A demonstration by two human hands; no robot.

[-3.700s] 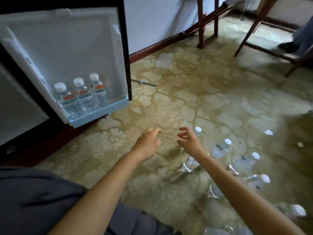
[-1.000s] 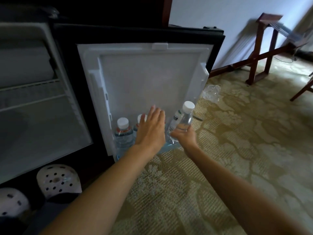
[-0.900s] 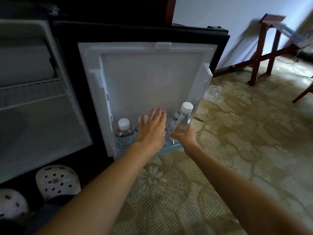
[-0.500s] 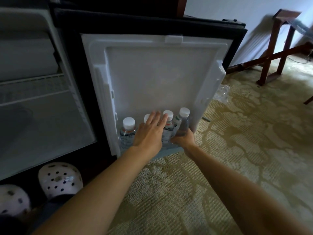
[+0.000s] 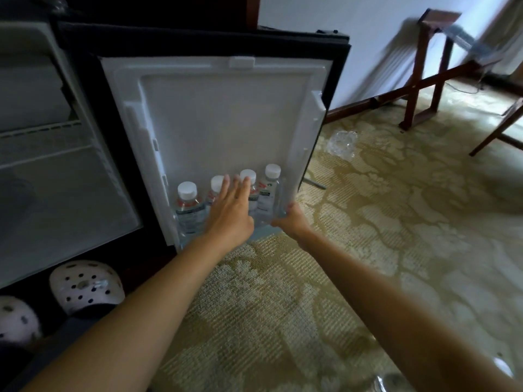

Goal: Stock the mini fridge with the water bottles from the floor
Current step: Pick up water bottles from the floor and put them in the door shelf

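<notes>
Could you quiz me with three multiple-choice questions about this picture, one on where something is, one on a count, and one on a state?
1. Where do the water bottles stand?
A. On the wire shelf inside the fridge
B. In the bottom rack of the open fridge door
C. On the wooden stand

2. How many white bottle caps show in that rack?
A. Two
B. Four
C. Six

3. What is the left hand doing?
A. Lying flat and open against the middle bottles
B. Clenched in a fist on the carpet
C. Holding a shoe

Answers:
1 B, the bottles stand in a row at the foot of the door's white inner panel.
2 B, four caps show side by side.
3 A, its fingers are spread over the bottles, while the right hand is at the rightmost bottle.
</notes>
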